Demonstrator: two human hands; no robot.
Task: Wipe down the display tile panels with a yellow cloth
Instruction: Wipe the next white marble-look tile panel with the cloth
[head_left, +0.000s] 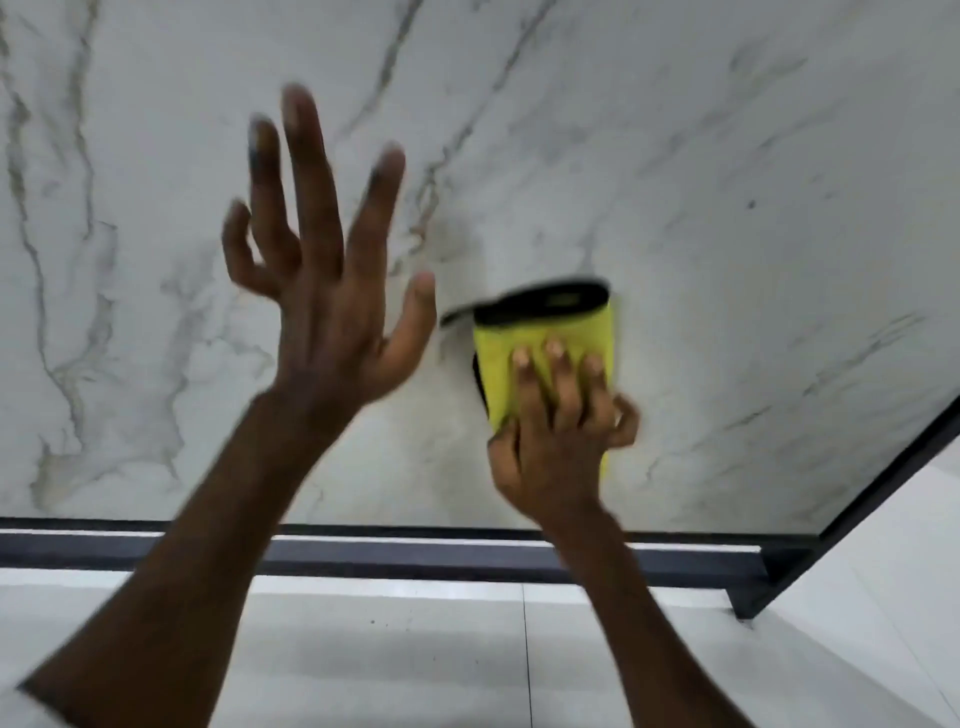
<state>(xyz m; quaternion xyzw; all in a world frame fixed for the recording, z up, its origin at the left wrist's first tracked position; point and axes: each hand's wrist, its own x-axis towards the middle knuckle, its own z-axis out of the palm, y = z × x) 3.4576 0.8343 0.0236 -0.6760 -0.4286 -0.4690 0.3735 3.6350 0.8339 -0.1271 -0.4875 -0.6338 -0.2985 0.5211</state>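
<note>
The right hand presses the yellow cloth against the marbled tile panel, bent fingers spread over it and thumb hooked at its lower edge. The cloth is judged soft, light and limp, best held bunched under the palm. Left of the grip the left hand is spread and empty; blur hides whether it touches the panel.

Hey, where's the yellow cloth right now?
The yellow cloth is right of centre in the head view, held against the marble tile panel by the right hand, just right of the raised left hand and above the dark frame rail.
</note>
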